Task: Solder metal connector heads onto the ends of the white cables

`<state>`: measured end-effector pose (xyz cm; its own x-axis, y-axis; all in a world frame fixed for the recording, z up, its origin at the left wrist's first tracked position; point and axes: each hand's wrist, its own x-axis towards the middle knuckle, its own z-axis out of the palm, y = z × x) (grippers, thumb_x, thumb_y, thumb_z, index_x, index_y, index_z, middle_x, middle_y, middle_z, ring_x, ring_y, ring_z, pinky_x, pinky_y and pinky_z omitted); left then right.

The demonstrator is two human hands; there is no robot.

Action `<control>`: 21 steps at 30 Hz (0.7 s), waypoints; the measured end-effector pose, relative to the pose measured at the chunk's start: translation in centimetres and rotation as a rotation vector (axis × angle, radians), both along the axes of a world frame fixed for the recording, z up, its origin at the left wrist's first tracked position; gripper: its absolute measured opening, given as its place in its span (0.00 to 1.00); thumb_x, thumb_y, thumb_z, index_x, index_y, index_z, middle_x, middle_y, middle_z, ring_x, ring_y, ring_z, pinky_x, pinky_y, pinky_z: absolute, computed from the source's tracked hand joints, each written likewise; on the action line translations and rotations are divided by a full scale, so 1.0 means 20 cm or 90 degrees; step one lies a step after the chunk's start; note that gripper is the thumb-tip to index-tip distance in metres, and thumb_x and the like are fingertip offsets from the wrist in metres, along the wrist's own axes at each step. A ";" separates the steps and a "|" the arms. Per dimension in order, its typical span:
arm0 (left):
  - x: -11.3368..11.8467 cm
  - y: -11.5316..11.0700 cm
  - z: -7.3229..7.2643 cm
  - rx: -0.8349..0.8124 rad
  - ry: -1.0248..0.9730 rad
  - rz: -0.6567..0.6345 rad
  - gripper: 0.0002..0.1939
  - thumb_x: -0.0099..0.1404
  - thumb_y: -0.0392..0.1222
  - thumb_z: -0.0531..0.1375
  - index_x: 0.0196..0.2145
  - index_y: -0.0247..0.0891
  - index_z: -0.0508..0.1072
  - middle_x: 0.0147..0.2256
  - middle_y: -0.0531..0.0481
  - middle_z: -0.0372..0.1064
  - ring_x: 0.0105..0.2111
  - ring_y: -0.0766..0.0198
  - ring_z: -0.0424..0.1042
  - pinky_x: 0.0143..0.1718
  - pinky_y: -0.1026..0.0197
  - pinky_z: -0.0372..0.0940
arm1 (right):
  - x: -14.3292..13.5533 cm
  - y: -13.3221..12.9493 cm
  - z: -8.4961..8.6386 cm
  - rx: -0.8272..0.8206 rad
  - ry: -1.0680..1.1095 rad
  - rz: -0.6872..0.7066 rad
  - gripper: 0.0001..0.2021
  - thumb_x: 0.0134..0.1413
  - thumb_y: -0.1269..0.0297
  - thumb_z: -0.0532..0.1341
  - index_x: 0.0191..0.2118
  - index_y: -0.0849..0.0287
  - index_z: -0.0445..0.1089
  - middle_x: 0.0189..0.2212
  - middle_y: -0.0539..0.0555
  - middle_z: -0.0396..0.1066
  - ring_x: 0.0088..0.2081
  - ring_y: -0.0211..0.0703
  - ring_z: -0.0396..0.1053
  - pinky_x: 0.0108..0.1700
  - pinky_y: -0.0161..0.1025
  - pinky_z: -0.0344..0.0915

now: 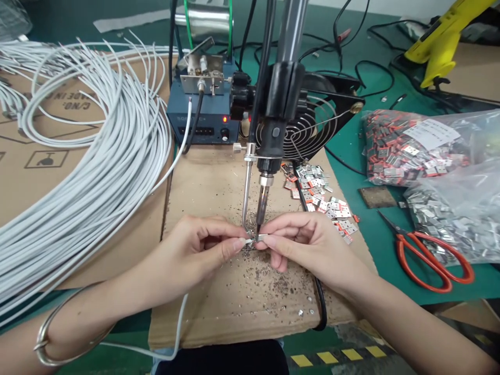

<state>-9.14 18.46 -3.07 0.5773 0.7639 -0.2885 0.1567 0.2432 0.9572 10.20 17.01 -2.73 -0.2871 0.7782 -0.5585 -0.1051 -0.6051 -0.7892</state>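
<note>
My left hand (213,245) pinches the end of a white cable (182,317), whose length hangs down past the board's front edge. Facing it, my right hand (300,242) grips a small metal USB connector (263,237) between thumb and forefinger. Cable end and connector meet right under the tip of a soldering iron (262,203) clamped upright in a stand. A thin metal solder feed tube (247,192) bends in beside that tip. Fingers partly cover the joint, so its detail is hidden.
Loose USB connectors (312,187) lie to the right on the cardboard (211,192). A big bundle of white cables (128,146) fills the left. Behind stand a blue solder feeder (207,117) and a fan (308,125). Red-handled scissors (425,260) and bagged connectors (414,148) are at right.
</note>
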 end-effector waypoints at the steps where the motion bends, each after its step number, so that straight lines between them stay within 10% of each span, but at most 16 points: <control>1: 0.00 0.00 0.01 -0.019 0.001 -0.001 0.09 0.63 0.37 0.57 0.30 0.33 0.76 0.16 0.59 0.54 0.13 0.77 0.52 0.11 0.73 0.49 | 0.00 0.00 0.00 -0.010 0.008 -0.004 0.07 0.36 0.75 0.69 0.27 0.65 0.73 0.20 0.49 0.74 0.16 0.27 0.67 0.18 0.21 0.66; 21: -0.01 0.01 0.00 -0.077 0.009 -0.034 0.10 0.64 0.39 0.56 0.29 0.33 0.74 0.12 0.61 0.51 0.11 0.76 0.48 0.10 0.72 0.44 | -0.01 0.00 0.00 0.010 -0.058 -0.019 0.07 0.33 0.74 0.70 0.25 0.64 0.75 0.16 0.48 0.71 0.13 0.26 0.63 0.14 0.19 0.59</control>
<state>-9.30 18.69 -3.05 0.6110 0.6913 -0.3857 0.1863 0.3479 0.9188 10.06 17.00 -2.81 -0.2125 0.7943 -0.5692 -0.0507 -0.5906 -0.8053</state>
